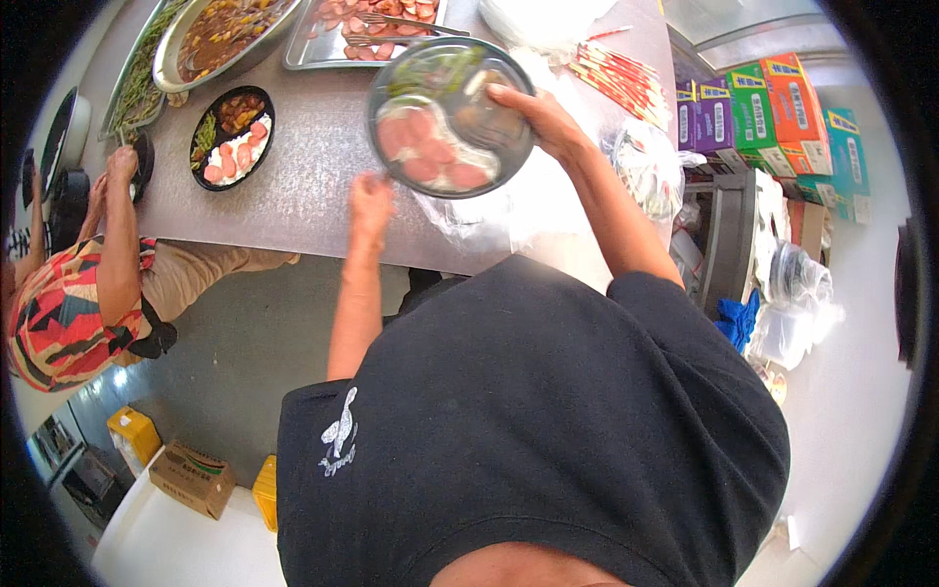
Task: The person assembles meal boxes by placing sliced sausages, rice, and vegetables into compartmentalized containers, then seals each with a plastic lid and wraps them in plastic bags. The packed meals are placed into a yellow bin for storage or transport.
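Note:
My right hand grips the right rim of a round black meal container, thumb on top of its clear lid. Through the lid show pink sausage slices on white rice, green vegetables and a brown dish in separate compartments. The container is held up over the metal table, above clear plastic bags. My left hand is just off the container's lower left rim, its fingers curled and blurred; whether it touches the rim cannot be told. Left of it on the table stands an uncovered black container with similar food.
A tray of sausage slices with tongs, a stew basin and a greens tray line the far side. Red-and-white wrapped chopsticks lie at right, near coloured boxes. A co-worker works at left.

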